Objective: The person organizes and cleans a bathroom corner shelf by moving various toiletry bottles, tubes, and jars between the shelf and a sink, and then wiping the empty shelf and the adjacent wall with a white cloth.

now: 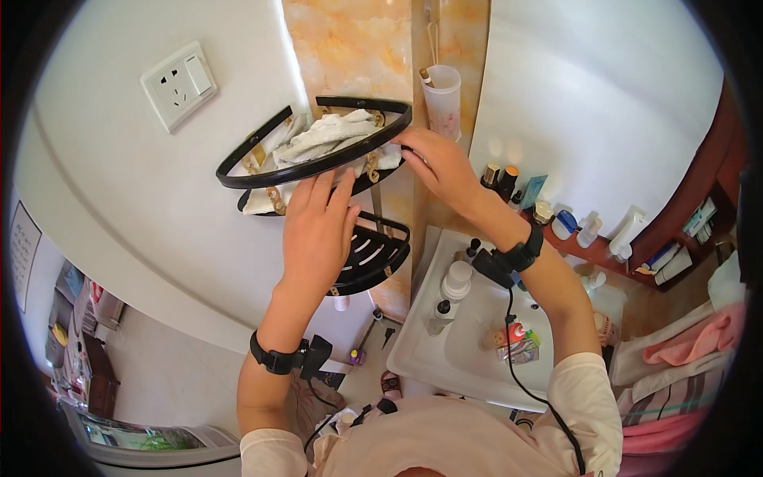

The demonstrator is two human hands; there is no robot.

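A black two-tier corner shelf (pixel 314 172) with gold scroll brackets is fixed in the wall corner. White and grey cloths (pixel 330 137) lie bunched on its upper tier, partly sticking out under the rail. My left hand (pixel 316 230) reaches up to the front of that tier, fingers stretched out and fingertips touching the rail and cloth edge. At the rail's right end, my right hand (pixel 437 163) has its fingers curled around the shelf edge; its fingertips are partly hidden. Below, the slotted lower tier (pixel 369 258) carries nothing visible.
A white washbasin (pixel 429 350) at right holds bottles (pixel 455 282) and small packages (pixel 520 346). A cup (pixel 443 99) hangs on the tiled wall. Cosmetics stand along a red-brown ledge (pixel 588 248) below the mirror. Towels (pixel 691 346) hang at far right; a wall socket (pixel 179 86) is upper left.
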